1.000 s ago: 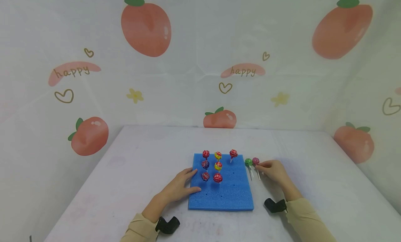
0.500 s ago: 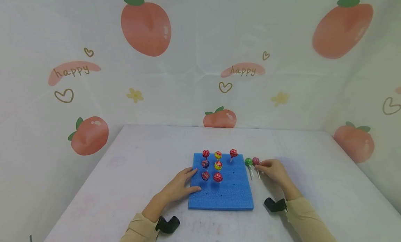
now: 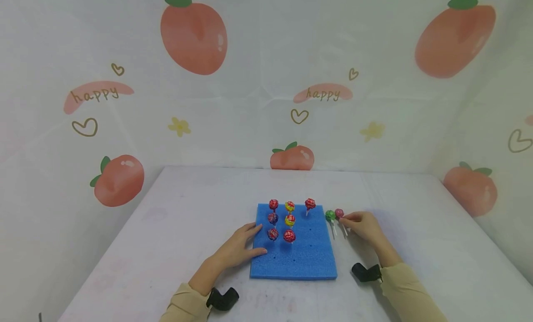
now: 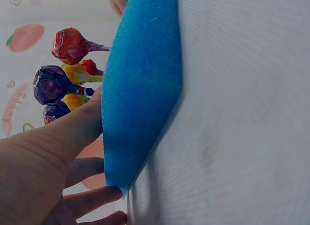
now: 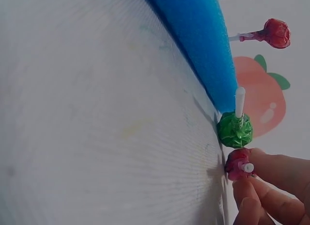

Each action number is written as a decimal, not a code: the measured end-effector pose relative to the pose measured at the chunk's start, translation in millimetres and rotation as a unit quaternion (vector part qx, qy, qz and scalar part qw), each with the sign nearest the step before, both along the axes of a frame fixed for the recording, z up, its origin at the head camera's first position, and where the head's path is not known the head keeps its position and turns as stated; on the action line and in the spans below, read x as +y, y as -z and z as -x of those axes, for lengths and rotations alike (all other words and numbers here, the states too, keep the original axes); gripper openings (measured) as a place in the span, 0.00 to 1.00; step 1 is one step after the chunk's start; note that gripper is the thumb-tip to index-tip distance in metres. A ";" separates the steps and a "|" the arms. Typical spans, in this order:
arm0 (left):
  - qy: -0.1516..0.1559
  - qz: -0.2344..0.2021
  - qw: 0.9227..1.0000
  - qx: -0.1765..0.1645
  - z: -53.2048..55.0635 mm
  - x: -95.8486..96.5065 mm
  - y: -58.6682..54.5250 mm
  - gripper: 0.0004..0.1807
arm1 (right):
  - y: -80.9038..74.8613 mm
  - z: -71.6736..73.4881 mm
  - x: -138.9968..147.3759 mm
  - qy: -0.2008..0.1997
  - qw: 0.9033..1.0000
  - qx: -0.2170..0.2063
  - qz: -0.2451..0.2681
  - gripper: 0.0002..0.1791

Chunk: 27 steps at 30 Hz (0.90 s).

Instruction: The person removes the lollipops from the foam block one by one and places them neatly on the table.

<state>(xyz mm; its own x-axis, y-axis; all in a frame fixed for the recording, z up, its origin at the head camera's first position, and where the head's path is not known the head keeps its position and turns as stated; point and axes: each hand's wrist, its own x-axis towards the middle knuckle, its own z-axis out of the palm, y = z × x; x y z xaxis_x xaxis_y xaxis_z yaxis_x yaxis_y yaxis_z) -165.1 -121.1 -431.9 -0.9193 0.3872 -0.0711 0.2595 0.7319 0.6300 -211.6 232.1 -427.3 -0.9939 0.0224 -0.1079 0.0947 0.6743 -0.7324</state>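
1. Pink lollipop, right of the foam board, just beside a green lollipop; its head points toward the far edge of the desk, its stick slanting nearer and slightly right.
2. Right hand pinches it.
3. Left hand, fingers extended, rests on the board's left edge.

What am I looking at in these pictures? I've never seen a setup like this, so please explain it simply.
There's no robot here, just a person working bare-handed. The wide view comes from a camera on the person's head; the two close-ups come from cameras worn on each wrist, and they look tipped sideways. On the white table lies a flat blue foam board with seven round wrapped lollipops standing in it. The left hand rests on the board's left edge. The right hand pinches a round pink-wrapped lollipop, next to a round green-wrapped lollipop lying to the board's right.
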 end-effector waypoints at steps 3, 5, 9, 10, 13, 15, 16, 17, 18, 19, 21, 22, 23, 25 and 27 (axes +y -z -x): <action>0.000 -0.001 1.000 -0.001 0.0 -0.1 -0.2 0.40 | -0.5 -0.2 0.2 0.003 1.000 -0.005 0.007 0.20; 0.001 -0.003 1.000 -0.002 0.1 -0.3 0.0 0.40 | -0.8 -0.7 0.2 0.007 1.000 -0.008 0.013 0.21; 0.003 -0.002 1.000 0.000 0.3 -0.5 0.5 0.40 | -2.9 -1.9 0.7 0.013 1.000 -0.013 0.019 0.21; 0.003 -0.002 1.000 0.001 0.4 -0.6 0.8 0.40 | -4.0 -2.2 0.6 0.015 1.000 -0.013 0.017 0.21; 0.004 -0.001 1.000 0.001 0.5 -0.7 1.1 0.40 | -7.7 -2.7 -0.1 0.016 1.000 -0.014 0.009 0.21; 0.004 -0.001 1.000 0.001 0.5 -0.7 1.2 0.40 | -10.7 -2.5 -1.6 0.015 1.000 -0.009 -0.001 0.21; 0.004 -0.001 1.000 0.000 0.5 -0.7 1.3 0.40 | -12.3 -2.2 -2.8 0.016 1.000 -0.004 -0.007 0.21; 0.004 -0.001 1.000 0.000 0.5 -0.6 1.1 0.40 | -13.8 -2.1 -4.3 0.015 1.000 -0.001 -0.011 0.22; 0.004 -0.001 1.000 0.000 0.4 -0.6 1.0 0.40 | -15.4 -2.0 -6.1 0.014 1.000 0.004 -0.013 0.21; 0.004 -0.001 1.000 0.000 0.4 -0.6 0.8 0.40 | -17.1 -1.6 -8.0 0.010 1.000 0.011 -0.012 0.21; 0.003 0.000 1.000 0.001 0.4 -0.5 0.7 0.40 | -20.6 -1.0 -12.4 0.001 1.000 0.025 -0.006 0.20; 0.003 0.000 1.000 0.001 0.3 -0.4 0.5 0.40 | -22.2 -0.8 -14.9 -0.007 0.999 0.032 -0.002 0.19; 0.003 0.000 1.000 0.001 0.3 -0.4 0.3 0.40 | -23.5 -0.6 -17.5 -0.012 0.999 0.037 0.003 0.19; 0.002 0.000 1.000 0.000 0.3 -0.4 0.1 0.40 | -25.2 0.1 -23.1 -0.022 0.999 0.043 0.012 0.18; 0.002 0.000 1.000 0.000 0.3 -0.4 -0.1 0.40 | -26.0 0.5 -29.4 -0.028 0.999 0.044 0.016 0.18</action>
